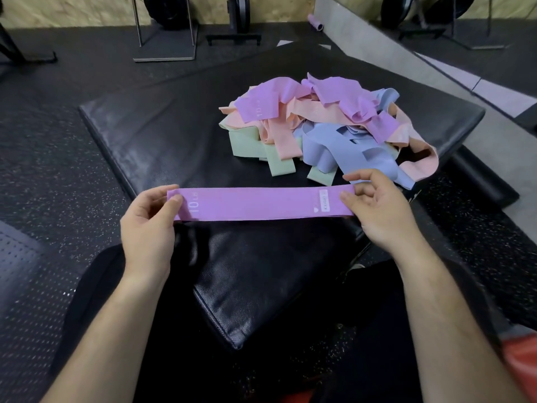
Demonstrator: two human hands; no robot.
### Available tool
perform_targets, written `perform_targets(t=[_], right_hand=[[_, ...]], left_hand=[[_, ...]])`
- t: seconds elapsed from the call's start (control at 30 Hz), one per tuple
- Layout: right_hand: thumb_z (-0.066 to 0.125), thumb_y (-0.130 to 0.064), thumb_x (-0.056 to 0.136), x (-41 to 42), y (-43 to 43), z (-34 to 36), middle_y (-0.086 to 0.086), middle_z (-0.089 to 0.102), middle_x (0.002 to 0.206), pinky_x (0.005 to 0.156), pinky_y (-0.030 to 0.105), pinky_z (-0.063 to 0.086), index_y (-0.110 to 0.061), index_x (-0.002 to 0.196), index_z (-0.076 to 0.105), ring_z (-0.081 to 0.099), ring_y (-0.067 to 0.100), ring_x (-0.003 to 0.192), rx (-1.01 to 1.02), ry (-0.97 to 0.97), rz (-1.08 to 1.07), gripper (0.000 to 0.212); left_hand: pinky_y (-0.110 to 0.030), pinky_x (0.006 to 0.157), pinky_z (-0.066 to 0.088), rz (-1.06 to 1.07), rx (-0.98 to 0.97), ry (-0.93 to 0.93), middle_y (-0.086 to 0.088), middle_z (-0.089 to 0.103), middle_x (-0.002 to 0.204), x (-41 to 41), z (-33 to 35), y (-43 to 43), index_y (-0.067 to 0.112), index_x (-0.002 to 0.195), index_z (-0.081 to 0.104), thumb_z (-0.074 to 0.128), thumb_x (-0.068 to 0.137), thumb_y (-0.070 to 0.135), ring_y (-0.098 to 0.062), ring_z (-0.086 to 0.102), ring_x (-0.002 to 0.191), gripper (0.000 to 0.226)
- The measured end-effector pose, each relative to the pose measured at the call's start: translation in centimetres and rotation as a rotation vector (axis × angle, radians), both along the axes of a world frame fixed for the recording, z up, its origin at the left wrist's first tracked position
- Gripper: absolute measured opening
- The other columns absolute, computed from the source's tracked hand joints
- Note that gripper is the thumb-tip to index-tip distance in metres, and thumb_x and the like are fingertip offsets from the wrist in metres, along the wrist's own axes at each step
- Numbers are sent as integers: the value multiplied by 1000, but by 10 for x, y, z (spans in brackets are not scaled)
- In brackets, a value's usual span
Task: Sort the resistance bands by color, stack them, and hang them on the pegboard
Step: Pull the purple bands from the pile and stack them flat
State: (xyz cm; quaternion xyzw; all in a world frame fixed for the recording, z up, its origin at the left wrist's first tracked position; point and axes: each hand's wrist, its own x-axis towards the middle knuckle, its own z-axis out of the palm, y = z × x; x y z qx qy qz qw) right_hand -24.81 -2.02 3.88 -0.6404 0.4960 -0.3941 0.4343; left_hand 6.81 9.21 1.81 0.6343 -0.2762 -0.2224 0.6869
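A purple resistance band (pixel 255 203) marked "10 lb" is stretched flat and level between my two hands, just above the black padded mat (pixel 151 135). My left hand (pixel 148 222) pinches its left end. My right hand (pixel 377 210) pinches its right end beside a small white label. Behind the band, on the mat, lies a tangled pile of bands (pixel 319 126) in purple, peach, blue and green. No pegboard is in view.
The mat rests on dark speckled rubber flooring (pixel 58 175). A perforated black panel (pixel 17 257) lies at the left edge. Metal stand bases (pixel 165 50) and weight plates (pixel 239 13) stand at the back. A grey concrete strip (pixel 377 45) runs along the right.
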Motion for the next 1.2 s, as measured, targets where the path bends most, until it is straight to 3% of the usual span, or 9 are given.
perform_targets(t=[0.1, 0.27, 0.43, 0.6, 0.7, 0.77, 0.83, 1.0, 1.2], right_hand=[[69, -10, 94, 2, -6, -1, 1, 67, 97, 85, 33, 55, -39, 101, 63, 64, 17, 83, -68, 17, -32, 31], [73, -18, 91, 4, -9, -9, -10, 65, 92, 71, 15, 48, -35, 98, 66, 54, 7, 70, -165, 186, -70, 19], [72, -19, 91, 4, -12, -18, -3, 59, 88, 68, 18, 43, -30, 97, 68, 51, 12, 66, -256, 344, -58, 13], [71, -20, 92, 3, -14, -23, -3, 55, 93, 76, 19, 46, -33, 97, 67, 54, 12, 72, -276, 409, -51, 14], [70, -26, 92, 2, -15, -24, -16, 49, 103, 82, 5, 39, -32, 102, 68, 53, -2, 86, -250, 410, -32, 12], [69, -30, 93, -1, -15, -26, -17, 46, 117, 99, 16, 41, -33, 112, 67, 47, -5, 110, -238, 447, 24, 19], [68, -29, 92, -4, -13, -26, -15, 46, 130, 110, 29, 36, -32, 121, 66, 37, 4, 127, -235, 495, 100, 29], [72, -31, 89, -1, -9, -25, -16, 48, 131, 109, 20, 21, -33, 129, 64, 34, 6, 129, -276, 545, 181, 40], [69, -42, 92, -5, -11, -32, -17, 45, 128, 113, 24, 24, -33, 128, 65, 34, 7, 129, -294, 579, 170, 37]], left_hand=[[-14, 73, 48, 19, 43, -106, 9, 71, 84, 1, -1, 0, 28, 97, 74, 73, 91, 16, -1, 60, 73, 14], [-15, 76, 50, 44, 135, -282, 1, 69, 89, 3, -3, -3, 29, 105, 63, 75, 90, 18, -9, 63, 78, 23], [-22, 71, 50, 34, 217, -382, 8, 63, 78, 2, -5, -6, 32, 88, 60, 72, 92, 17, -2, 54, 67, 19], [-21, 78, 43, 43, 330, -602, 1, 61, 92, 4, -8, -11, 28, 88, 65, 68, 92, 14, -2, 56, 78, 15], [-18, 91, 37, 38, 363, -678, -2, 53, 107, 2, -10, -9, 21, 96, 68, 68, 92, 15, -6, 53, 97, 7], [-35, 95, 36, 50, 380, -902, -4, 53, 113, -7, -13, -9, 18, 101, 71, 67, 91, 13, -26, 49, 109, 12], [-36, 92, 31, -51, 301, -1088, -2, 57, 120, -25, -12, -13, 20, 105, 71, 65, 88, 19, -28, 49, 114, 18], [-34, 115, 22, -529, 293, -1161, 9, 48, 149, -64, -14, -37, 34, 140, 57, 54, 94, 50, -15, 35, 145, 48], [-31, 106, 28, -600, 315, -1148, 13, 55, 139, -59, -20, -53, 36, 132, 63, 48, 98, 42, -13, 46, 134, 37]])
